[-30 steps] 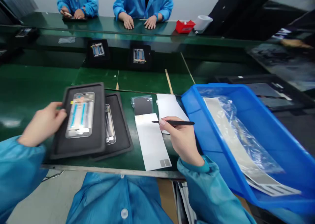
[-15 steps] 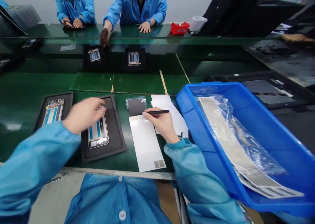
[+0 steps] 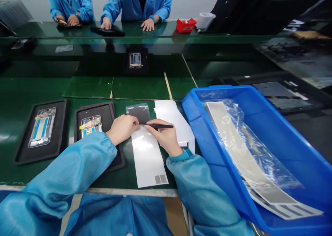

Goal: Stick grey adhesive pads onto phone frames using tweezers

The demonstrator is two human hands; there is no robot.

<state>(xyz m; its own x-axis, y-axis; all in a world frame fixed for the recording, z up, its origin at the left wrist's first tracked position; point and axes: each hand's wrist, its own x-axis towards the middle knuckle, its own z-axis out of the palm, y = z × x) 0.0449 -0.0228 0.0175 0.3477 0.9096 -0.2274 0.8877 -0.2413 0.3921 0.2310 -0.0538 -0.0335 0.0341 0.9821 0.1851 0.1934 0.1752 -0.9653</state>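
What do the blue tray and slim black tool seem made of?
The bright blue tray looks like moulded plastic: glossy, with rounded corners and a thick rim. The slim black tool looks matte, maybe coated metal or plastic; it is too thin to tell.

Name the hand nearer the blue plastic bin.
Right. The right hand is just left of the blue plastic bin; the left hand lies farther left, beyond it.

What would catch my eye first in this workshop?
The bright blue plastic crate on the right stands out, holding silvery sheets in clear plastic. At centre, the right hand holds black tweezers over a white sheet. Left, a phone frame lies in a black tray.
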